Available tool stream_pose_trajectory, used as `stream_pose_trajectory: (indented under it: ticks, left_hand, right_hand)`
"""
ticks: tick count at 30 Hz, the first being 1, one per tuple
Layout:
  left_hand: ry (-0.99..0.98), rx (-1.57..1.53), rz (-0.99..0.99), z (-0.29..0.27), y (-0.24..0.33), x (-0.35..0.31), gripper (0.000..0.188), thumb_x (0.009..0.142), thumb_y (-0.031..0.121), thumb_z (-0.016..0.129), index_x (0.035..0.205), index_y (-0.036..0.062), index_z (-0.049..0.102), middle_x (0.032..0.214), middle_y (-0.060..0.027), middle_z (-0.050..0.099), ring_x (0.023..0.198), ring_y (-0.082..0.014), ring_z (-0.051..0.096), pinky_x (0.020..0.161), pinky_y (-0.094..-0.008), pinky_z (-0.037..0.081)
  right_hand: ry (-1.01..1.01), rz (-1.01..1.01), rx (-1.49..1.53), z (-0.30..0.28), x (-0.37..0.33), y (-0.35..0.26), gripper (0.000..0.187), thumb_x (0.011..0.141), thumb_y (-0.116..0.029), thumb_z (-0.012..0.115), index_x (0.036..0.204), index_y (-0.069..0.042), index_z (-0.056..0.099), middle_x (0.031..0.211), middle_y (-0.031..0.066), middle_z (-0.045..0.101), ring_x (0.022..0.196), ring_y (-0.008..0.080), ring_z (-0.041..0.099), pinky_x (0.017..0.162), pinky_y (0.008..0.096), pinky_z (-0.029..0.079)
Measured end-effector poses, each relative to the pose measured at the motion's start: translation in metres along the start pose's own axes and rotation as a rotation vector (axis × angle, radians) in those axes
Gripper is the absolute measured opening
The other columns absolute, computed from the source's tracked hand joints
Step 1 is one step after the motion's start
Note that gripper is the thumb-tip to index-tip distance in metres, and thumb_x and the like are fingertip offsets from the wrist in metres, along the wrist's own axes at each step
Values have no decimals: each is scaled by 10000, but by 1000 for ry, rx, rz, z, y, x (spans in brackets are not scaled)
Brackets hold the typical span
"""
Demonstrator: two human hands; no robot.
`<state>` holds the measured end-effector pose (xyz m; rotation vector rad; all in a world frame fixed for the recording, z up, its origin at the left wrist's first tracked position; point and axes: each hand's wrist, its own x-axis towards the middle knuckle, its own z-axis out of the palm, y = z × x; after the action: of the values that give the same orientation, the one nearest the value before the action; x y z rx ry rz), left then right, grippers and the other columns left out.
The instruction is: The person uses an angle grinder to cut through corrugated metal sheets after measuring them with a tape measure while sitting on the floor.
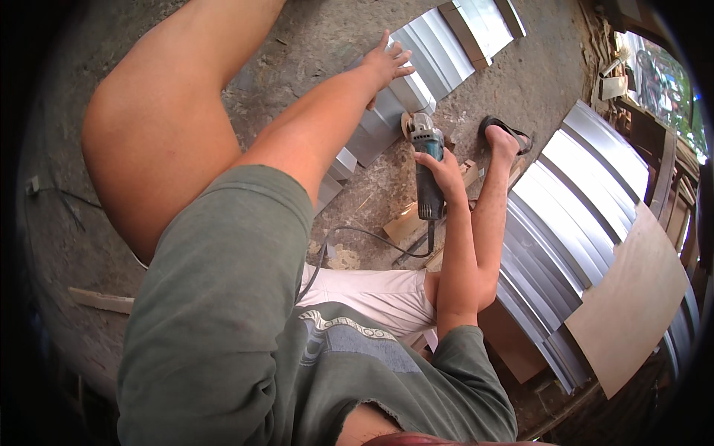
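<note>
GRINDER IN R HAND, DISC AT SHEET EDGE

Qty: 2 hands, 1 grinder, 1 disc, 1 cord, 1 board, 1 sandal in view. Metal lies in 2 groups: sheet on floor ahead, pile at R. Pcs in each can't be counted reliably due to overlap.

Grip: R hand (445,177) is closed round body of grinder (427,138), thumb across it. L hand (384,64) grasps nothing; fingers spread over sheet (435,56). Firmness of its contact can't be told.

Grinder loc.: nr centre of view, btwn sheet & R foot, head pointing away from wearer. Cond.: teal mid-body, black rear handle, silver-grey head. Disc (407,125) sits on L side of head, just beside sheet edge; whether it touches can't be told. Cord (364,228) leaves rear end & curves L toward wearer.

Sheet: silver-grey, ribbed, runs diag. from nr L forearm to top of view; brownish strip across it nr far end.

Surroundings: pile (573,208) of bright ribbed metal at R, w/ tan board (632,305) on top, partly covering it. Dark sandal (523,140) on R foot. Wood (402,224) on floor (547,70) nr grinder's rear; pcs partly hidden.
</note>
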<state>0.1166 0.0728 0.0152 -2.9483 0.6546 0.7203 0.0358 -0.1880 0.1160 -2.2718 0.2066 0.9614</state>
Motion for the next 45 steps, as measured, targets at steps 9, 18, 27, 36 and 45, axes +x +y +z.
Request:
stream_pose_trajectory:
  ticks: [9,18,27,36,45]
  left_hand:
    - [5,12,17,-1,0,1,1598,356,627,981,1665,355,106,1736,-35,124,1593,-329,109,1228,-722,30]
    - [36,5,92,-3,-12,-9,1484,419,667,951,1650,289,213,1724,-75,168,1577,-366,161,1231,-715,77]
    - [98,-10,240,16,-42,-38,1312,504,670,913,1606,284,315,1712,-51,217,1578,-334,187,1235,-711,-16]
    - [142,-2,180,26,-40,-57,1010,706,623,819,1573,313,403,1675,17,334,1551,-271,294,1235,-702,-67]
    - [272,-76,193,26,-44,-51,769,763,432,830,1462,250,567,1544,53,514,1432,-204,463,1273,-641,34]
  right_hand:
    - [14,34,4,-6,-7,6,482,767,-353,818,1038,12,656,874,76,679,751,158,640,693,314,514]
    - [133,-80,-94,-47,-52,-8,557,744,-346,845,1083,45,637,890,101,675,772,209,653,757,335,538]
    - [567,-691,-957,-111,-69,-60,646,703,-273,836,1195,68,592,1124,233,658,1029,426,646,969,456,490]
    - [349,-577,-578,-60,-8,17,720,742,-211,798,1351,2,478,1151,243,649,1025,440,671,853,493,550]
    - [376,-765,-663,-48,47,42,740,729,-159,807,1381,-37,479,1202,197,655,1045,396,677,860,476,572]
